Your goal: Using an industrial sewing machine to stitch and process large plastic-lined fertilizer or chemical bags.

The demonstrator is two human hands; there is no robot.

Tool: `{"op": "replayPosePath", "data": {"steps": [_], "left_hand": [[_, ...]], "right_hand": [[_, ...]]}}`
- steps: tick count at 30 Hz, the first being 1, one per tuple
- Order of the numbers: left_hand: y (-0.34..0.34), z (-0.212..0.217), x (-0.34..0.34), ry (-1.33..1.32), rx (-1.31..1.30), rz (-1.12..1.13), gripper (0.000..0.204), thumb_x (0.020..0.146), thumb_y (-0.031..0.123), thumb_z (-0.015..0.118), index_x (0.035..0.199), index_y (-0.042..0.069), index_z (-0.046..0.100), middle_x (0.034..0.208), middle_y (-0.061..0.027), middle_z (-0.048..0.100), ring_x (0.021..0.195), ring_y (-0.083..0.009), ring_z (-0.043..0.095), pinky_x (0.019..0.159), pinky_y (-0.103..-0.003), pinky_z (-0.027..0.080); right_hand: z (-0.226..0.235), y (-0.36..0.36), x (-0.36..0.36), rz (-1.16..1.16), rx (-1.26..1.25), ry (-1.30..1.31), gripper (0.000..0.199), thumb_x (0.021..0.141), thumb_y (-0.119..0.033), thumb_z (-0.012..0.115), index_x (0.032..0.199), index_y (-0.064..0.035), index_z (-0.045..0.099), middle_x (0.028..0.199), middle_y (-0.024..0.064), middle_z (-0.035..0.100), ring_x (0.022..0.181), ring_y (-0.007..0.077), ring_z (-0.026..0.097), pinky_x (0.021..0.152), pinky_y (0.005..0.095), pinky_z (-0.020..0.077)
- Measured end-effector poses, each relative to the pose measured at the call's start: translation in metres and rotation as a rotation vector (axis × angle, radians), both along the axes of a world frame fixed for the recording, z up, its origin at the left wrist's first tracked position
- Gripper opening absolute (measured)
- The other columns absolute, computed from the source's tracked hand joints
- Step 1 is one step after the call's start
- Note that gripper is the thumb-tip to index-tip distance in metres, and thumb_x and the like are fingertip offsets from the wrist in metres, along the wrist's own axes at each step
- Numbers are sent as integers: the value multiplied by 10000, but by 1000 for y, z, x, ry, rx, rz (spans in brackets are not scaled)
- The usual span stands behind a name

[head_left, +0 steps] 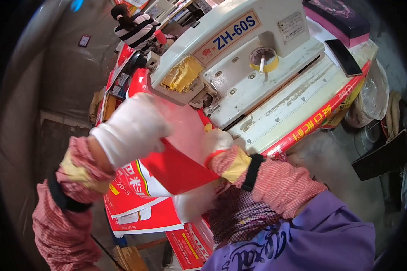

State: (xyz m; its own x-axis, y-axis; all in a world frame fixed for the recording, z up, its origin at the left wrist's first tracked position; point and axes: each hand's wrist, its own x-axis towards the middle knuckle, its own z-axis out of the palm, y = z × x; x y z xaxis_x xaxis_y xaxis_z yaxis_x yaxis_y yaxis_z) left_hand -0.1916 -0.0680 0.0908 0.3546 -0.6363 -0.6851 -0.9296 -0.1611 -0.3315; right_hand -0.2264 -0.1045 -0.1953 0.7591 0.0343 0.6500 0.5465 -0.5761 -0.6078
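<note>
My left hand (133, 128), in a white glove, is over the left part of a red and white printed sack (181, 169); motion smears its fingers. My right hand (218, 143), also gloved, is closed at the sack's right side, beside the machine bed, with its fingertips partly hidden. Between the hands the sack bends, showing a plain red face and a pale upper part. Just beyond them stands the head of a large white sewing machine (233, 34), with a yellow cloth (183, 74) on its end. A blurred whitish shape (192, 204) below the sack cannot be made out.
More printed sacks (144, 217) lie in a stack below my hands. On the machine bed sits a tape roll (263, 59) with a white stick in it; a black phone (343, 57) and dark box (339, 20) lie farther right. Another person (138, 29) sits at the back left.
</note>
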Motion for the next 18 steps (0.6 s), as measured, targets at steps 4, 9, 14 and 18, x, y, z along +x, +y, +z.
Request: {"op": "replayPosePath", "data": {"steps": [4, 9, 14, 18], "left_hand": [[24, -33, -75, 268, 142, -24, 46, 595, 152, 637, 637, 143, 621, 556, -28, 561, 498, -229, 560, 475, -334, 461], [-1, -96, -117, 357, -285, 105, 74, 620, 142, 611, 615, 81, 571, 586, -91, 574, 581, -277, 609, 484, -378, 489], [9, -118, -48, 140, -206, 214, 110, 639, 146, 620, 716, 79, 659, 721, -111, 640, 723, -270, 639, 587, -369, 510], [30, -147, 14, -129, -403, 191, 102, 693, 151, 573, 718, 90, 651, 674, -115, 631, 656, -273, 633, 552, -384, 496]], "right_hand": [[28, -7, -12, -376, -205, 390, 193, 769, -156, 512, 871, -34, 623, 610, 112, 607, 550, 267, 615, 426, 396, 460], [42, -22, 5, -228, -66, 562, 267, 798, -189, 495, 995, -33, 584, 715, 172, 627, 663, 324, 636, 513, 452, 488], [68, -32, 25, 20, -70, 815, 319, 799, -165, 481, 1098, -81, 553, 953, 216, 609, 891, 353, 597, 718, 428, 488], [41, -31, 31, 384, 799, 888, 292, 835, -114, 438, 1102, -112, 554, 944, 104, 623, 850, 240, 606, 717, 364, 495]]}}
